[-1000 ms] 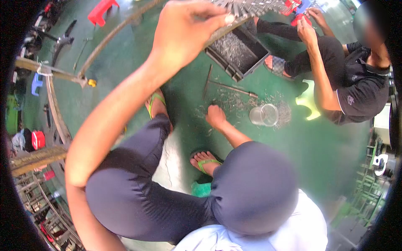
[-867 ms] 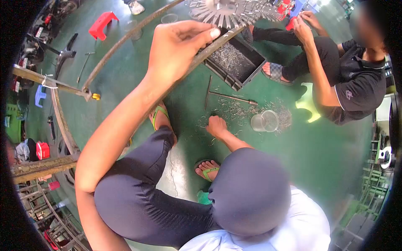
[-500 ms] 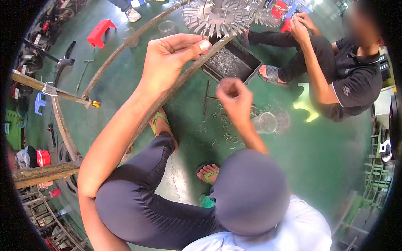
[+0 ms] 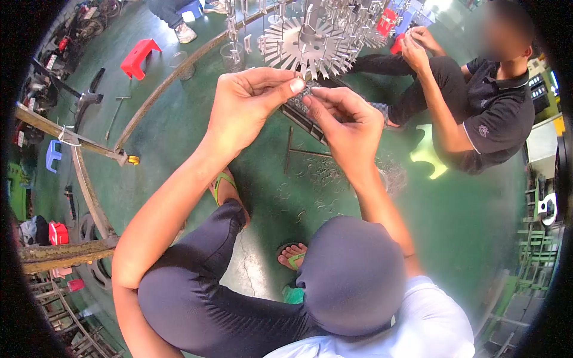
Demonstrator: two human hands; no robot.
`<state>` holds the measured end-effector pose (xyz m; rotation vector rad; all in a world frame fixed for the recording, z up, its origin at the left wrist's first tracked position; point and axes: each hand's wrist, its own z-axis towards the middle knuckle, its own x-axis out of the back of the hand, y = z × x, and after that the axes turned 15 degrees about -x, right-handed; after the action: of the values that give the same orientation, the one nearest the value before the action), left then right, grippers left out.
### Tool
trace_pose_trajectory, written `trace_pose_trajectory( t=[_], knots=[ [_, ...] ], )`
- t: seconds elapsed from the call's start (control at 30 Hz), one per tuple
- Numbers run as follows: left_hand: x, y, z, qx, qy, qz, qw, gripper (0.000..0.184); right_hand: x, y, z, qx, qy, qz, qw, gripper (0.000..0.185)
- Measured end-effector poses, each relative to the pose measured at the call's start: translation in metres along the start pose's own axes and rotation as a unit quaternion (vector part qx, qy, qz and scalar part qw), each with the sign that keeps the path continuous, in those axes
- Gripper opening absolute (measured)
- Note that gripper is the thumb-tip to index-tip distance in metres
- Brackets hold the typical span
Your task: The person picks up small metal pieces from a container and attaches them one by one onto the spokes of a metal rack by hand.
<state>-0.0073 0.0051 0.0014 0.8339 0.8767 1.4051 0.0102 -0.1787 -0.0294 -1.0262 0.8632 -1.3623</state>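
My left hand [image 4: 242,107] is raised in front of the slotted metal disc [image 4: 307,45], its thumb and index finger pinched together; what lies between them is too small to make out. Close by on the right, my right hand [image 4: 349,122] is up at the same height, thumb against fingertips, with its tips almost meeting those of the left. Any piece in it is also too small to name. Small metal parts hang around the disc. Behind my hands sits a black bin [image 4: 304,123], mostly hidden. Thin metal pieces [image 4: 322,173] lie scattered on the green floor below.
A co-worker [image 4: 498,119] sits at the right, both hands raised. A T-handled tool [image 4: 290,152], a clear cup [image 4: 392,179] and a yellow-green stool [image 4: 428,152] are on the floor. A curved metal frame [image 4: 173,74] and a red stool [image 4: 140,58] stand at the left.
My right hand has risen from the scattered pieces on the floor to beside my left hand. My left hand stays pinched. More of the disc and its hanging parts now shows.
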Motion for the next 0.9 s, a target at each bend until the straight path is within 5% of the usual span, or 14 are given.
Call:
trace_pose_trajectory(
  t=[0.63, 0.9],
  knots=[
    [-0.009, -0.019, 0.002, -0.046, 0.052, 0.010, 0.998, 0.024, -0.004, 0.006, 0.014, 0.121, 0.034, -0.124, 0.984, 0.014],
    [-0.010, -0.017, 0.002, -0.032, 0.065, 0.017, 0.997, 0.025, -0.010, 0.018, 0.018, 0.097, 0.006, -0.094, 0.991, 0.014]
  ],
)
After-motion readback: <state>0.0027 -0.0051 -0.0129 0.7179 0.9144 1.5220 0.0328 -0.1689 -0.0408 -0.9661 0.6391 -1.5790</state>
